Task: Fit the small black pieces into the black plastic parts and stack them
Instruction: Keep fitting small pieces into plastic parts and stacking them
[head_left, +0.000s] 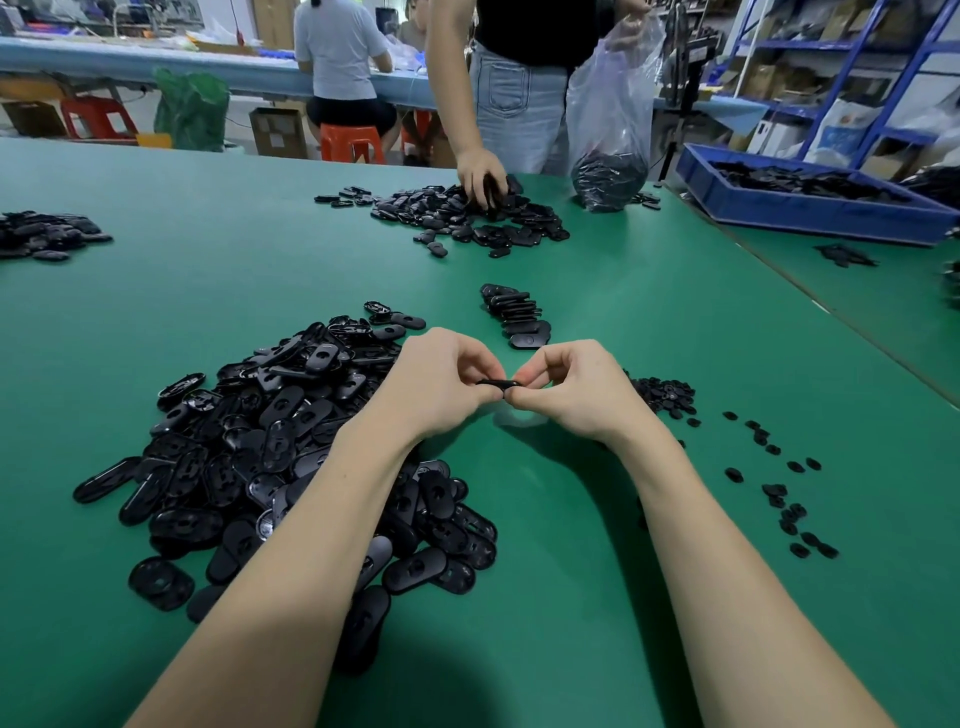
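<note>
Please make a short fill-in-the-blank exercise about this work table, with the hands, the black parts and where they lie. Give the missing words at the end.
1. The left hand and the right hand together pinch one ____ plastic part.
2. The big loose pile of plastic parts lies on the person's ____ side.
3. The finished stack rests on the ____ table.
4. The small pieces lie scattered on the person's ____ side.

Missing words: black; left; green; right
</note>
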